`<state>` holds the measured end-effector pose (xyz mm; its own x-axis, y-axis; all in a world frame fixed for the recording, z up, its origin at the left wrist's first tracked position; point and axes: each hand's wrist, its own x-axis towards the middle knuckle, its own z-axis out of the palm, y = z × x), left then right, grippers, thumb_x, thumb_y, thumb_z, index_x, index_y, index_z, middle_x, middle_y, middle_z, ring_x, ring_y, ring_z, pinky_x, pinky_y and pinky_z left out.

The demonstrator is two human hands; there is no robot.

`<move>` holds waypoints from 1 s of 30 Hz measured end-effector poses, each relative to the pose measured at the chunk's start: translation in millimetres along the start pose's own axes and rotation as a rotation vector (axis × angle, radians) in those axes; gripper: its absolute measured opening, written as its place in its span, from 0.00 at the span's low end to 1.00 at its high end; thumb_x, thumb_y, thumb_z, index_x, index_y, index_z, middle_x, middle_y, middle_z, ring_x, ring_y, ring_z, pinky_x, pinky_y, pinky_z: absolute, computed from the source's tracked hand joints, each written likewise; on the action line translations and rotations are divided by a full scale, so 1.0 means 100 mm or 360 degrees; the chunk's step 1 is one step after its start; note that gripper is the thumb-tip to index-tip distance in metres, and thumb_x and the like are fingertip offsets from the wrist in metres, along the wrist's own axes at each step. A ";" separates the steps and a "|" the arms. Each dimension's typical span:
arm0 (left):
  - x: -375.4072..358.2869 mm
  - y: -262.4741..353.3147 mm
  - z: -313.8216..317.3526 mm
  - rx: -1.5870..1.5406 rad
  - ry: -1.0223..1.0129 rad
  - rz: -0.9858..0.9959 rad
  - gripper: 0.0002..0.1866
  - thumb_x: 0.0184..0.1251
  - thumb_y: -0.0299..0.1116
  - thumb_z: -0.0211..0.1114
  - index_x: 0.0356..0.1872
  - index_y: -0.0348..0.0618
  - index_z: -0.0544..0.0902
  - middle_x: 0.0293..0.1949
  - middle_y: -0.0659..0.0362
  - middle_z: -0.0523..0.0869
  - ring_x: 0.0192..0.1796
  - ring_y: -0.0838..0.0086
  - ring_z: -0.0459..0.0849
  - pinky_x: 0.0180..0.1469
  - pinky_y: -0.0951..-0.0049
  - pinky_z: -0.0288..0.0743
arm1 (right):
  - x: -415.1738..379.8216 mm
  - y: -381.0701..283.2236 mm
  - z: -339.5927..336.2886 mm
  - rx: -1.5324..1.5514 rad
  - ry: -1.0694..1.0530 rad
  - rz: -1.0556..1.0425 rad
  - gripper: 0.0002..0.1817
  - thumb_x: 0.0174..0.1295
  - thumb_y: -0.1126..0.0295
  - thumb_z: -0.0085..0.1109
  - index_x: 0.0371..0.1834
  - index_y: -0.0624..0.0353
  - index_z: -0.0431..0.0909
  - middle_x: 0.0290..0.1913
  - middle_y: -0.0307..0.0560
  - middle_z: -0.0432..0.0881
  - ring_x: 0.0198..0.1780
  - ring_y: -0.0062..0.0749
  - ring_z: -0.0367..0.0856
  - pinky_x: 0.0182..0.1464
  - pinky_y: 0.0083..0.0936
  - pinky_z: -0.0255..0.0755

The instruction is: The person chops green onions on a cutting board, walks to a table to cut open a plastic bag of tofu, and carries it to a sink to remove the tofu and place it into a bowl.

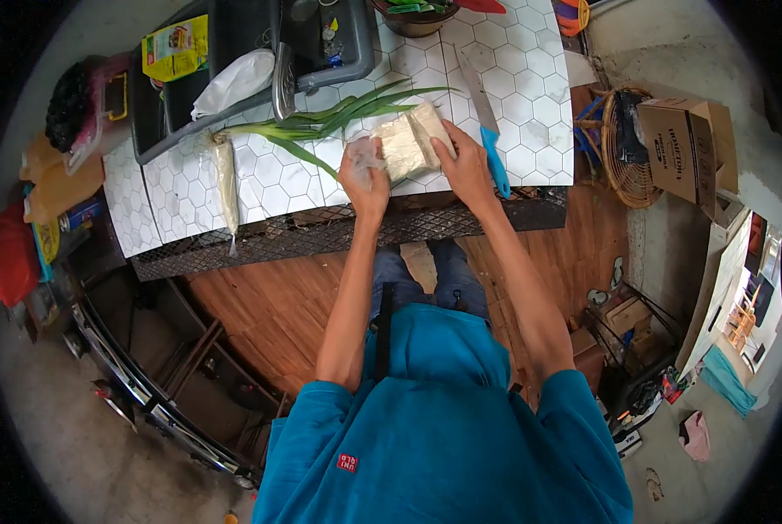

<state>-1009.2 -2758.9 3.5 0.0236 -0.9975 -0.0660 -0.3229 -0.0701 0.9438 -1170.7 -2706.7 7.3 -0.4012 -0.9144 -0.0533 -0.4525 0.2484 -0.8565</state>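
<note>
Over the near edge of the table I hold two pale cream blocks that look like tofu, side by side and touching. My left hand (365,179) is closed on the left tofu block (404,148), with a crumpled clear plastic bag (365,157) also in its fingers. On the other side, my right hand (468,170) grips the right tofu block (428,125) between thumb and fingers. Long green leek-like stalks (321,122) lie just beyond my left hand. A knife (490,144) with a blue handle rests right of my right hand, its handle toward me.
A narrow plastic packet (226,183) lies at the left on the hexagon-patterned table (273,188). Behind it stands a dark divided tray (177,131) with a yellow packet (177,48) and a white bag (234,85). A bowl (415,22) of greens sits at the back.
</note>
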 end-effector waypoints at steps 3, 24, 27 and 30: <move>-0.01 0.05 0.02 -0.0277 0.0131 0.0188 0.17 0.70 0.41 0.62 0.36 0.33 0.78 0.32 0.54 0.83 0.36 0.73 0.79 0.39 0.71 0.72 | 0.02 -0.04 -0.06 0.0096 -0.0092 0.0109 0.23 0.66 0.62 0.57 0.57 0.70 0.75 0.51 0.70 0.80 0.51 0.62 0.80 0.53 0.41 0.73; 0.17 0.07 0.01 -0.0222 -0.0150 -0.0315 0.33 0.61 0.41 0.73 0.61 0.29 0.72 0.51 0.47 0.81 0.51 0.68 0.79 0.52 0.73 0.73 | -0.04 -0.02 0.17 -0.0116 0.0025 0.0136 0.30 0.64 0.54 0.60 0.61 0.67 0.71 0.48 0.61 0.75 0.52 0.55 0.73 0.59 0.44 0.64; 0.19 0.16 -0.04 -0.0310 -0.0334 -0.0599 0.30 0.58 0.40 0.74 0.56 0.30 0.76 0.51 0.46 0.82 0.53 0.70 0.80 0.53 0.73 0.73 | -0.02 -0.01 0.11 -0.0103 -0.0112 0.0102 0.31 0.62 0.55 0.63 0.61 0.68 0.71 0.48 0.61 0.75 0.53 0.53 0.73 0.58 0.42 0.66; 0.19 0.16 -0.06 -0.0144 -0.0358 -0.0594 0.26 0.56 0.40 0.76 0.49 0.32 0.80 0.47 0.49 0.84 0.48 0.70 0.81 0.50 0.72 0.74 | -0.02 -0.02 0.11 0.0034 -0.0085 0.0063 0.31 0.60 0.55 0.65 0.58 0.68 0.71 0.49 0.62 0.76 0.53 0.53 0.75 0.57 0.40 0.69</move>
<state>-1008.0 -2779.3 19.7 -0.0868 -0.8802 -0.4667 -0.2467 -0.4349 0.8660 -1160.1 -2708.5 3.7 -0.3749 -0.9200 -0.1142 -0.4199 0.2784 -0.8638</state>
